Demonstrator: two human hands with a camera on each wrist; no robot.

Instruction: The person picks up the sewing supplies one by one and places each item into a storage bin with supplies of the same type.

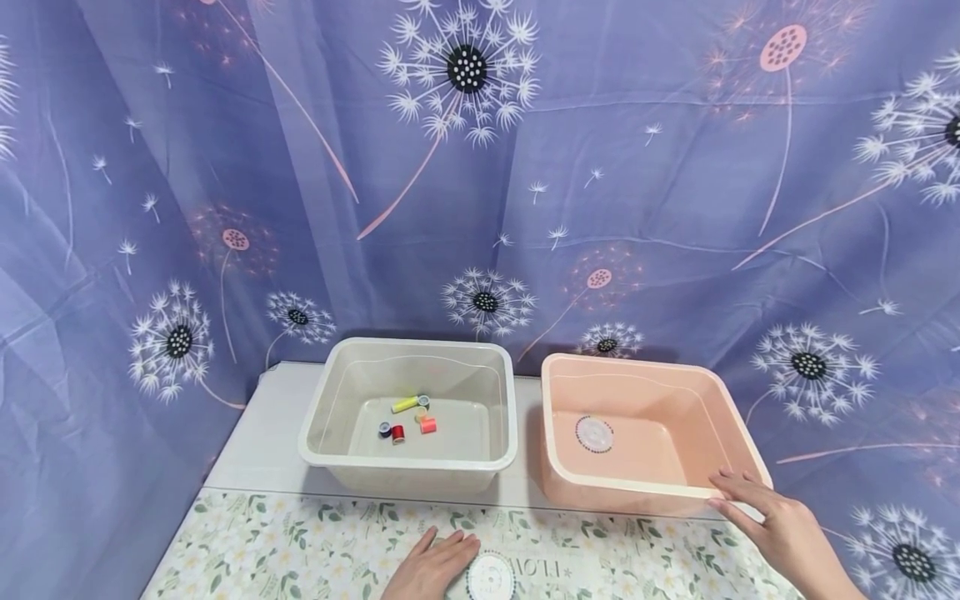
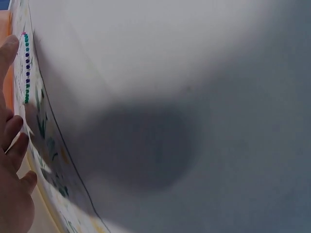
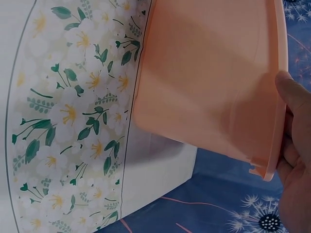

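Note:
Near the front edge of the table my left hand [image 1: 433,567] lies with its fingers extended, right beside a round white pin wheel [image 1: 491,577]. Green and purple pin heads line that wheel's edge in the left wrist view, close to a fingertip; whether they touch I cannot tell. My right hand [image 1: 776,527] holds the front right corner of a peach plastic bin [image 1: 637,493], thumb outside and fingers over the rim, also seen in the right wrist view. A second pin wheel [image 1: 595,434] with dark pin heads lies inside that bin, toward its left side.
A grey bin [image 1: 408,461] stands left of the peach one, with several thread spools inside, among them a red spool [image 1: 398,434] and a yellow spool [image 1: 405,404]. A floral cloth [image 1: 300,542] covers the table's front. Behind hangs a blue dandelion curtain [image 1: 615,192].

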